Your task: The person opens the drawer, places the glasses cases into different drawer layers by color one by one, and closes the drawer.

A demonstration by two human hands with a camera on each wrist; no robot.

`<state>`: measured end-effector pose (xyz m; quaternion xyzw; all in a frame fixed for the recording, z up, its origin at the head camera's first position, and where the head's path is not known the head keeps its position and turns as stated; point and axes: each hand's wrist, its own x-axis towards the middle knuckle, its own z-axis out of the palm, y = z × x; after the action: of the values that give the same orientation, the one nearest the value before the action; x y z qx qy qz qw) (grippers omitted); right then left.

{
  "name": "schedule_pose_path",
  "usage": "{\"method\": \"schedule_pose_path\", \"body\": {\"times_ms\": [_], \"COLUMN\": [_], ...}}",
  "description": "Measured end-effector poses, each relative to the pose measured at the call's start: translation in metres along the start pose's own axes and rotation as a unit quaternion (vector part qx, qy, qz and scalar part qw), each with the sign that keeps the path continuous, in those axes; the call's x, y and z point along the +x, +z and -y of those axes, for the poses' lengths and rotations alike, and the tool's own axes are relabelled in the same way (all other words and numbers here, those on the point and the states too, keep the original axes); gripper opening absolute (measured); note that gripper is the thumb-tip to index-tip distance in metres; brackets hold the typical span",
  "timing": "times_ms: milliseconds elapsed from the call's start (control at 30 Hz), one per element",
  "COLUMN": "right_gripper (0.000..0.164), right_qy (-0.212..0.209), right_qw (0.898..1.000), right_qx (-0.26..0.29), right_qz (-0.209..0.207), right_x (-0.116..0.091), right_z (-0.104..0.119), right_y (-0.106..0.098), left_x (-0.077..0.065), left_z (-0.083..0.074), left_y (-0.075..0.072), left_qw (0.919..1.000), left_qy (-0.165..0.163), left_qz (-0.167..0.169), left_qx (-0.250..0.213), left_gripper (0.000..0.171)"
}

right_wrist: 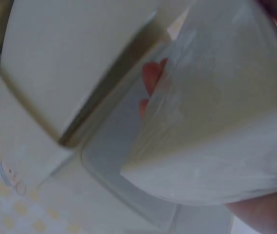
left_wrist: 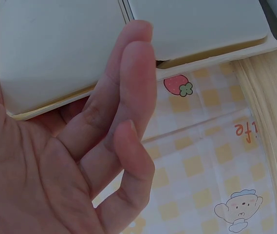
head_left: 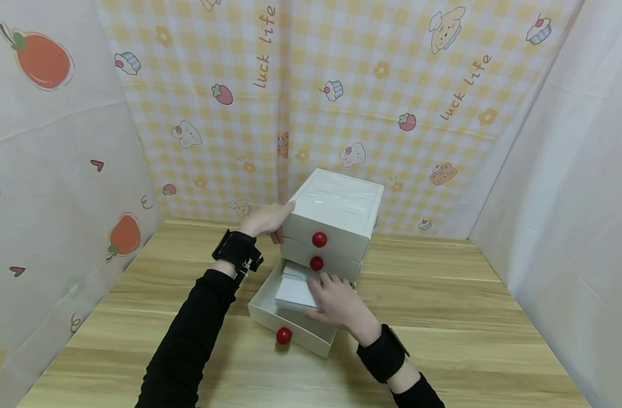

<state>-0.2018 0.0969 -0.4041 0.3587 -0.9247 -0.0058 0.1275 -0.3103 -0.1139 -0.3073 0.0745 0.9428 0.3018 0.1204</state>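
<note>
A small white drawer cabinet [head_left: 336,198] stands on the table, its bottom drawer [head_left: 267,310] pulled out. My left hand [head_left: 267,220] rests against the cabinet's upper left side; in the left wrist view its fingers [left_wrist: 138,83] are nearly straight along the side. Over the drawer, my right hand [head_left: 338,303] grips a white pack [head_left: 292,292] by its right side. The right wrist view shows this pack [right_wrist: 221,112] in clear, wrinkled wrapping, with fingertips [right_wrist: 151,75] on its far side. What the pack contains cannot be made out.
Red round knobs sit on the upper drawer [head_left: 319,239], the middle drawer [head_left: 316,263] and the bottom drawer's front. The wooden table [head_left: 443,317] meets a yellow checked cloth [head_left: 311,113] behind and white cloths at both sides.
</note>
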Motion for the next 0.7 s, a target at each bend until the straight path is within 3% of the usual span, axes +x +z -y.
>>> {"method": "schedule_pose_path", "body": {"times_ms": [233, 700], "right_gripper": [0.055, 0.061], "right_qy": [0.022, 0.002], "right_qw": [0.999, 0.998], "right_qx": [-0.026, -0.061], "right_qz": [0.008, 0.013], "right_x": [0.01, 0.021], "right_z": [0.016, 0.018], "right_y": [0.021, 0.036], "left_x": [-0.001, -0.001], "left_z": [0.0, 0.0], "left_y": [0.0, 0.0], "left_qw": [1.0, 0.9999], "left_qy": [0.0, 0.008], "left_qz": [-0.002, -0.009], "left_qx": [-0.005, -0.009], "left_gripper": [0.077, 0.077]}}
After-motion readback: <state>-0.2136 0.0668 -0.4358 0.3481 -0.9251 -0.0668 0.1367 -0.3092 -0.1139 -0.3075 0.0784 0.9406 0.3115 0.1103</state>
